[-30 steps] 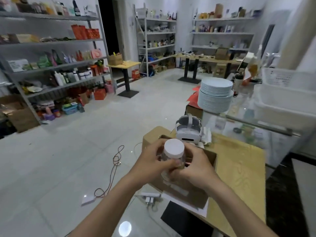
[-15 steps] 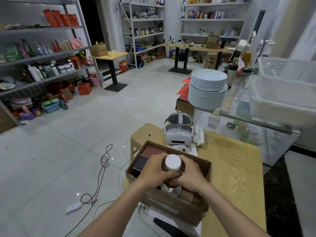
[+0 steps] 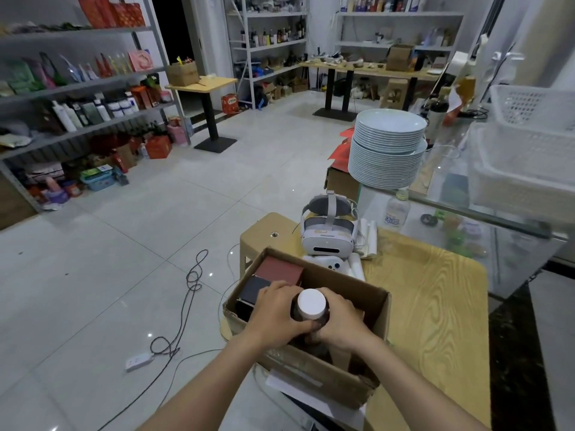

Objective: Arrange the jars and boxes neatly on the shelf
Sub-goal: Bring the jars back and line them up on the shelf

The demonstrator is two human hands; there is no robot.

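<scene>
A jar with a white lid [image 3: 311, 303] is held upright inside an open cardboard box [image 3: 378, 325] on a wooden table. My left hand [image 3: 275, 312] grips the jar from the left and my right hand [image 3: 340, 321] grips it from the right; its lower part is hidden by my fingers. A dark red box [image 3: 280, 270] and a black box [image 3: 252, 290] lie in the carton's far left corner. Grey shelves [image 3: 77, 85] with bottles and packets line the left wall across the floor.
A white headset [image 3: 326, 231] and controller sit behind the carton on the wooden table [image 3: 435, 306]. A tall stack of plates [image 3: 387, 147] and white baskets [image 3: 525, 157] stand on a glass counter to the right. A cable and power strip [image 3: 138, 360] lie on the floor.
Both hands have lowered the jar from above the carton down into it. The view has tilted downward and moved closer to the table.
</scene>
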